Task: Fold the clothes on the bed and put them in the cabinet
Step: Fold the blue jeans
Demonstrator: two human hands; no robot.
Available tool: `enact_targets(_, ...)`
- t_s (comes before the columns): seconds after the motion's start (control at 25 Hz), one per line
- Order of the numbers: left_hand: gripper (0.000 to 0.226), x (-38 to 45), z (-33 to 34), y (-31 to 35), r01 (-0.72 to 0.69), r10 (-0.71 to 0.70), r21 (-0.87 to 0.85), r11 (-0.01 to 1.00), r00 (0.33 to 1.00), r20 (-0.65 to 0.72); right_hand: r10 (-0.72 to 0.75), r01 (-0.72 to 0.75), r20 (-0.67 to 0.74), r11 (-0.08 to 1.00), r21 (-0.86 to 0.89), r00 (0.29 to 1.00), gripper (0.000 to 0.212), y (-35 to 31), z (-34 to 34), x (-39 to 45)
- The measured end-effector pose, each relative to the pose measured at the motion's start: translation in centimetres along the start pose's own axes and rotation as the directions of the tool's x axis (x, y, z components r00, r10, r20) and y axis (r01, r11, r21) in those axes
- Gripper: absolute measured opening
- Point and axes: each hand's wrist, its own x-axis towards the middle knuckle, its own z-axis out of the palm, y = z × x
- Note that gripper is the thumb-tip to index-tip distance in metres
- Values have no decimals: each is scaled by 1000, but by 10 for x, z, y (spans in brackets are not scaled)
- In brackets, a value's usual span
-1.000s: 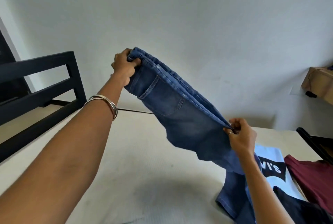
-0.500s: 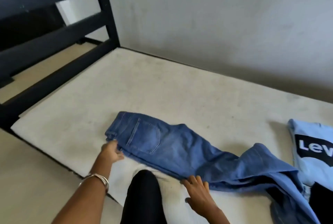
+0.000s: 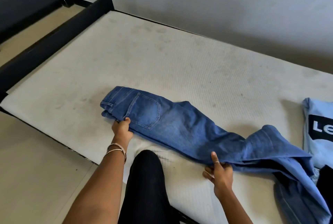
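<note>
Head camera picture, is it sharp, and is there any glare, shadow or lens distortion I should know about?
Head view: mostly sharp, with slight softness; soft even daylight, no glare; faint shadows under the jeans and the left hand; wide-angle bending curves the mattress edge and bed frame.

A black bed frame [image 3: 54, 30] with flat bars stands at about ten o'clock, running along the left end of the bed. Behind it at eleven o'clock, more black bars [image 3: 72, 1] sit low near the wall. A plain grey-white wall [image 3: 216, 3] fills the top, from twelve to two o'clock. A pale tan floor [image 3: 36, 169] shows at eight o'clock, below the edge of the bed. A knee in black cloth [image 3: 146, 178] rests at six o'clock. A thin metal bangle [image 3: 116, 149] circles a wrist at about seven o'clock.
</note>
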Motion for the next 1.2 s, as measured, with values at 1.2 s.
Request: enact_targets(1.2,22,-224,142,-194,-797,-79,304,-522,400,913,-664,710,-409,702,-51,626,67,-79,-169,-17)
